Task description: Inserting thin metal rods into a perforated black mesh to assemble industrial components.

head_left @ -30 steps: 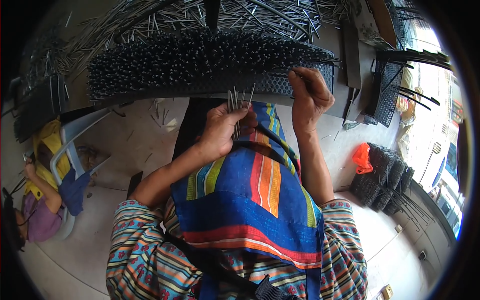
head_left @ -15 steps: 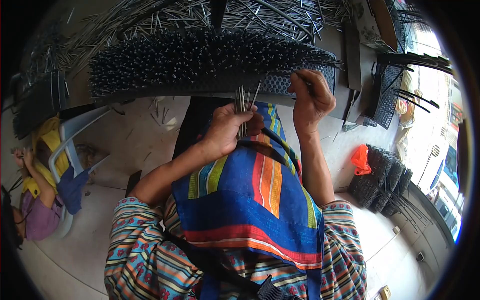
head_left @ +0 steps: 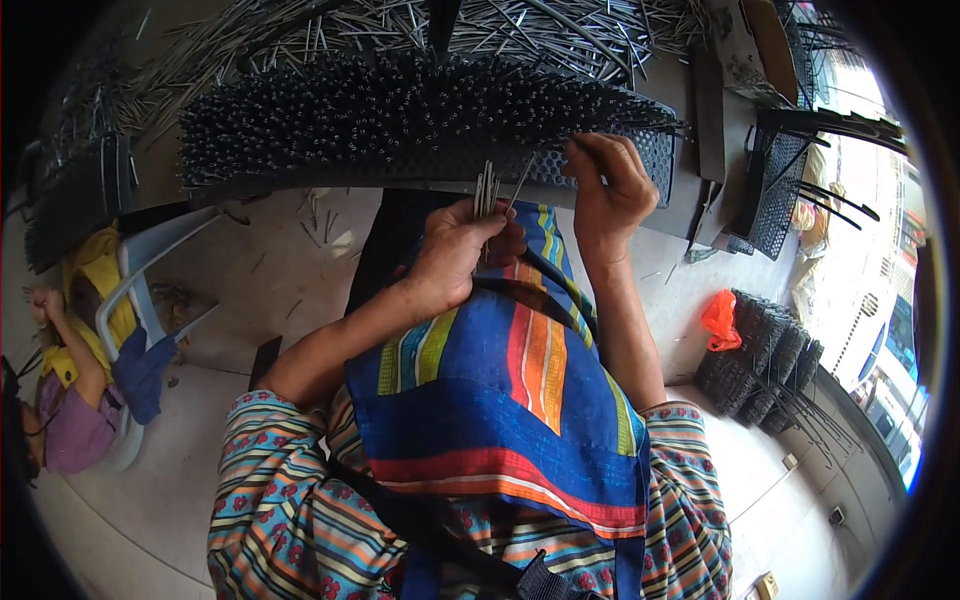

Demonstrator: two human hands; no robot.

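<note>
We've got the left hand [head_left: 455, 255] raised just below the perforated tray [head_left: 600, 165], fingers curled tight round a bundle of thin metal rods [head_left: 488, 190] standing upright. Right hand [head_left: 608, 190] is up at the tray's right end, fingertips pinching one rod. The tray is packed with upright rods.

The person wears a long-sleeved shirt [head_left: 270, 500] of multicoloured stripes with small floral bands, its sleeves pushed up above the elbows. A blue cloth [head_left: 500, 400] with red, orange, yellow and green stripes hangs down the front.
</note>
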